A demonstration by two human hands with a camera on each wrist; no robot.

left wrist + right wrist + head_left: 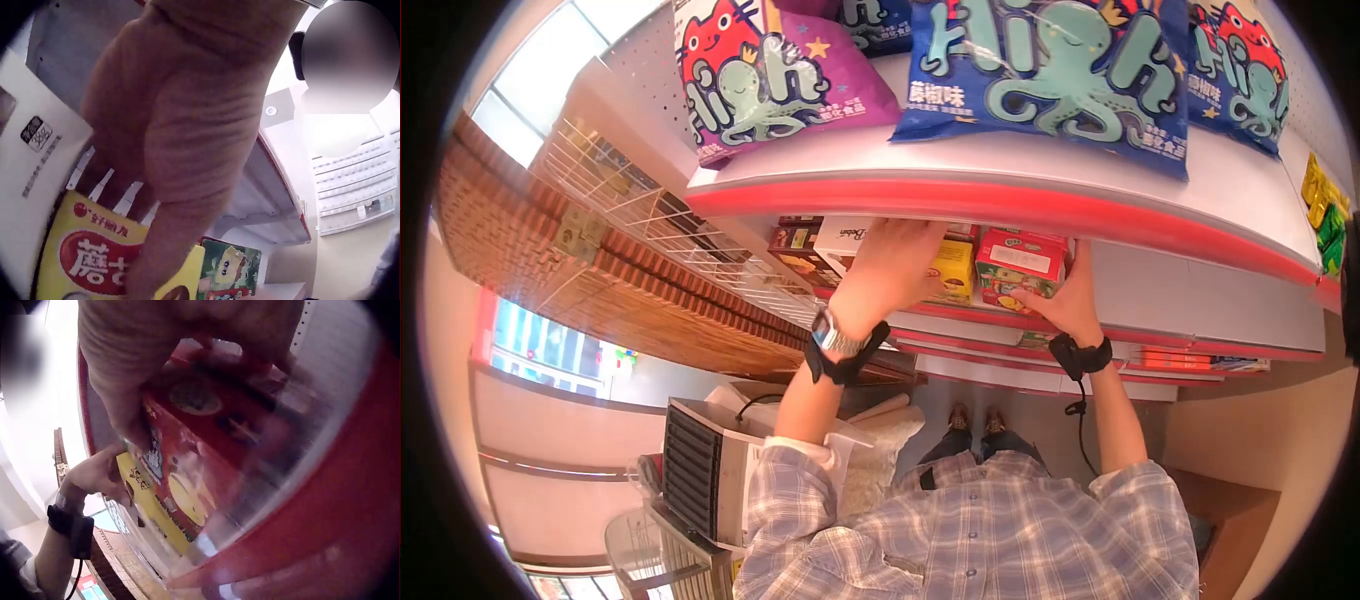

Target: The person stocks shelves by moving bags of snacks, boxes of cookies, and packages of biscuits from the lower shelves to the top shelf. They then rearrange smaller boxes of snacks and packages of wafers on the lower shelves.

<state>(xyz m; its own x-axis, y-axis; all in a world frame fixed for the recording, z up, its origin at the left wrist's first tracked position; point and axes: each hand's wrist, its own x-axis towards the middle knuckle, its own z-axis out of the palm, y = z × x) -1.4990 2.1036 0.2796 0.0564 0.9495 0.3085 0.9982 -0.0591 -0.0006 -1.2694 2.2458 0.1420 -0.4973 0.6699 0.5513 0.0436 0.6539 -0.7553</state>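
My left hand (890, 280) reaches under the upper shelf, its thumb on the front of a yellow biscuit box (953, 268) and its fingers passing over the top and behind. The left wrist view shows the thumb against the printed face of the yellow box (94, 250). A white box (835, 240) stands just left of it. With my right hand (1068, 300) I grip a red snack box (1015, 258), thumb on its front and fingers round the far side. In the right wrist view the red box (194, 450) is close beside the yellow one.
Puffy snack bags, one purple (800, 95) and one blue (1040, 80), stand on the red-edged upper shelf (1000, 200) over my hands. A brown box (795, 250) is at the left end of the row. Flat packs (1190, 358) lie lower right; a wire rack (640, 210) runs along the left.
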